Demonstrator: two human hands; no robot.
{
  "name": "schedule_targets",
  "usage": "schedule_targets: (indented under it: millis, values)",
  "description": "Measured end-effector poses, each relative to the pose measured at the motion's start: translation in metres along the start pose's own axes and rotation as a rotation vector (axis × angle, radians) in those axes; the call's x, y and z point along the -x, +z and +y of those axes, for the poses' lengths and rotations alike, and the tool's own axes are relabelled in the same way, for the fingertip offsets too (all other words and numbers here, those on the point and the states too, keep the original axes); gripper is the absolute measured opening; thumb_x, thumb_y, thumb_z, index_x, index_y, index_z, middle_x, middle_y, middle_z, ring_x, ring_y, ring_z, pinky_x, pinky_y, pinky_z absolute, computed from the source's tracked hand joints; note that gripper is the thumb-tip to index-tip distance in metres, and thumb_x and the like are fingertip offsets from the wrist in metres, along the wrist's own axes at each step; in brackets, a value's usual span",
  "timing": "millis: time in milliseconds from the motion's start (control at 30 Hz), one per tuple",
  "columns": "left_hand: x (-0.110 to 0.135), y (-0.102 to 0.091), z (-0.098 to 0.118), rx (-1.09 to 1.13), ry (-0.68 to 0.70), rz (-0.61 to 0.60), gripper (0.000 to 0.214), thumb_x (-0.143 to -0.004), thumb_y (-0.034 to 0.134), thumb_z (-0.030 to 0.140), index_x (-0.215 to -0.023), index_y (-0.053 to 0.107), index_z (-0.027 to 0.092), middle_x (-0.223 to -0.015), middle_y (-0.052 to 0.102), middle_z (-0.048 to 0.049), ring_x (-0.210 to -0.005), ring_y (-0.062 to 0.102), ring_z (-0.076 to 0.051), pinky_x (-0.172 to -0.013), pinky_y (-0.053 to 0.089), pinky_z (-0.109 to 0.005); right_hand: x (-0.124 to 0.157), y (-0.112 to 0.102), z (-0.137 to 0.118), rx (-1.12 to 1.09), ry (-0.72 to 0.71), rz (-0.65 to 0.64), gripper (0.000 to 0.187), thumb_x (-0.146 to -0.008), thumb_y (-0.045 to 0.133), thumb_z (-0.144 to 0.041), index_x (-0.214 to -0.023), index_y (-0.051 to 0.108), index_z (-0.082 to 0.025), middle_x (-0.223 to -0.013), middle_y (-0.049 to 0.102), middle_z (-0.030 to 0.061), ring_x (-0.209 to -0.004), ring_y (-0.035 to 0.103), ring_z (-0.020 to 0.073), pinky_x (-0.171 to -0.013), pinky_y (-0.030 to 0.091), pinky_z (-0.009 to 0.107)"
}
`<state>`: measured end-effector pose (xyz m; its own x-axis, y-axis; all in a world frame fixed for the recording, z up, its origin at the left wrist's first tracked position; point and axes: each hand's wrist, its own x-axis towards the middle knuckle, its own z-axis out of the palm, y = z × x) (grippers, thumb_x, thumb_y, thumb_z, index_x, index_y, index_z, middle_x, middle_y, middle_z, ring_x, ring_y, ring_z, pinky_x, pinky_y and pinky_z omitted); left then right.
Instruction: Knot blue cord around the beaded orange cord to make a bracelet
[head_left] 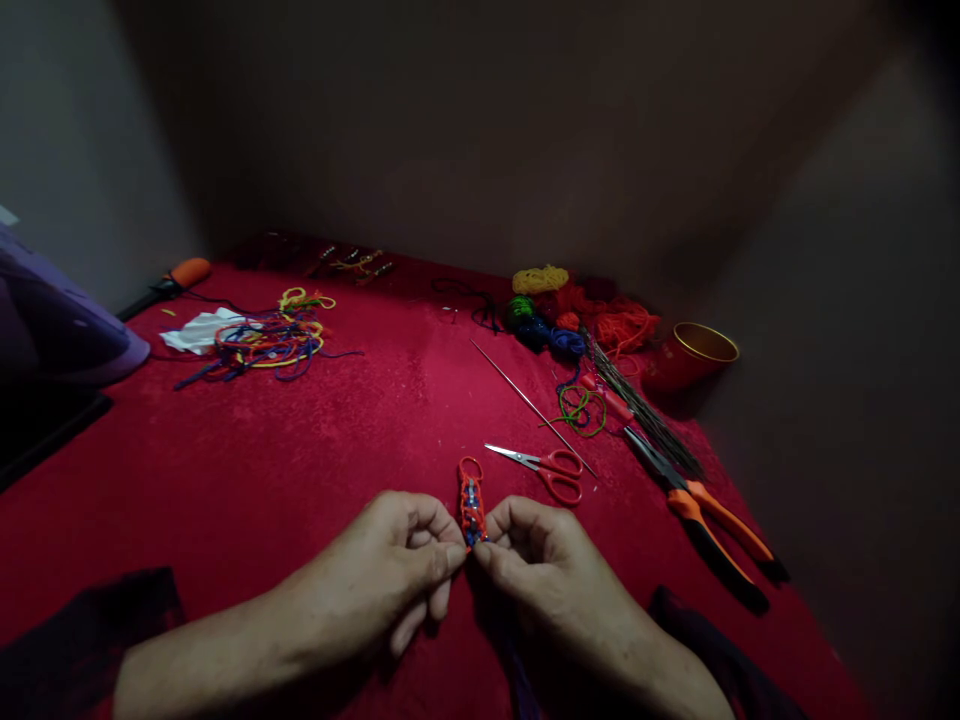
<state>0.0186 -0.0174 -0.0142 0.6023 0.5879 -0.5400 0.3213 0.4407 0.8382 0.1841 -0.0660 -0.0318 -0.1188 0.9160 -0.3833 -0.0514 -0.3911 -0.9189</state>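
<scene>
A small knotted cord piece (472, 503) in red and blue, with shiny beads down its middle and a red loop at its far end, lies on the red cloth in front of me. My left hand (420, 560) pinches its near end from the left, thumb against forefinger. From the right, my right hand (532, 555) pinches the same end. The fingertips cover the lowest knots and the cord ends between them. Just beyond my right hand rest red-handled scissors (551, 470), their blades pointing left.
Orange-handled pliers (697, 510), a thin metal rod (525, 395), a bundle of twigs (645, 405) and a red cup (694, 355) lie to the right. Yarn balls (566, 340) sit behind. Tangled cords (277, 340), white paper (199, 330) and a purple object (75, 320) are left.
</scene>
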Motion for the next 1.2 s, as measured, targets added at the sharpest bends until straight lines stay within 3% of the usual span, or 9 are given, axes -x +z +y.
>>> schedule_targets:
  millis: [167,367,633,900,1200]
  values:
    - [0.002,0.002,0.004,0.042,0.011,0.03,0.031,-0.08,0.054,0.046,-0.07,0.051,0.017,-0.048,0.055,0.0054,-0.028,0.032,-0.003,-0.028,0.024,-0.012,0.003,0.0,-0.003,0.008,0.009,-0.006,0.018,-0.081,0.063,-0.028,-0.073,0.05,-0.017,-0.056,0.045,-0.0067,-0.048,0.036,0.0058,-0.045,0.029,0.019]
    - [0.005,0.004,0.014,0.032,-0.062,0.004,0.024,-0.082,0.054,0.039,-0.072,0.05,0.018,-0.032,0.042,0.0104,-0.024,0.028,-0.005,-0.024,0.018,-0.011,0.003,0.0,-0.004,-0.005,0.013,-0.009,0.017,-0.081,0.062,-0.027,-0.074,0.05,-0.017,-0.058,0.045,-0.0066,-0.05,0.037,0.0059,-0.046,0.029,0.019]
    - [-0.003,0.003,-0.003,0.109,-0.012,0.042,0.019,-0.082,0.055,0.035,-0.077,0.053,0.017,-0.048,0.059,0.004,-0.026,0.035,-0.003,-0.026,0.023,-0.012,0.002,0.0,-0.005,-0.076,0.025,-0.038,0.024,-0.079,0.066,-0.033,-0.074,0.049,-0.017,-0.057,0.045,-0.0069,-0.049,0.035,0.0057,-0.046,0.028,0.019]
    - [-0.005,0.009,-0.011,0.079,0.044,0.159,0.021,-0.082,0.055,0.037,-0.075,0.051,0.017,-0.047,0.053,0.0065,-0.027,0.031,-0.003,-0.027,0.02,-0.013,0.005,-0.002,-0.006,-0.074,0.053,-0.068,0.029,-0.079,0.067,-0.04,-0.077,0.051,-0.016,-0.059,0.045,-0.0061,-0.051,0.033,0.0062,-0.045,0.024,0.02]
    - [-0.003,0.007,-0.009,0.101,0.084,0.088,0.024,-0.086,0.051,0.04,-0.079,0.051,0.017,-0.053,0.057,0.004,-0.029,0.035,-0.003,-0.028,0.023,-0.012,0.002,-0.002,-0.007,-0.076,0.015,-0.057,0.031,-0.078,0.068,-0.042,-0.077,0.051,-0.016,-0.06,0.045,-0.0057,-0.052,0.033,0.0068,-0.047,0.024,0.02]
